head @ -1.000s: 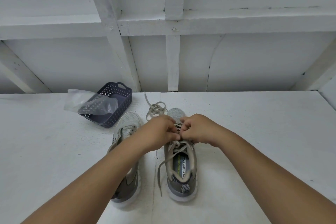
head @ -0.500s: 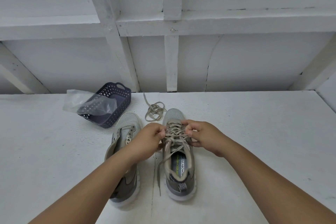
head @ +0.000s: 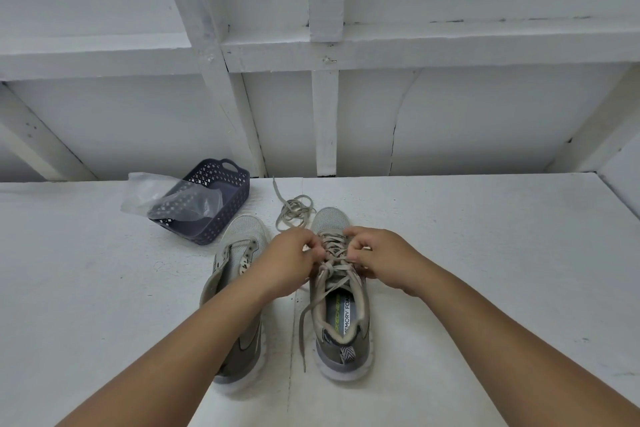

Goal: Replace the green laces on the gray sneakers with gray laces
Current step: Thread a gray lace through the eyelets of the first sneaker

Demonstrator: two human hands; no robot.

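Both our grips are closed on the lacing at the middle of the frame: the left hand [head: 292, 258] and the right hand [head: 375, 255] each pinch the gray lace [head: 334, 255] across the right sneaker [head: 341, 305]. We judge this a snugging step, so we should pull evenly from both sides, row by row (one tail already trails down the shoe's left side). The left sneaker [head: 239, 274] beside it looks unlaced; a loose lace [head: 294, 210] lies above on the counter [head: 485, 253], near the basket [head: 211, 204] at upper left.
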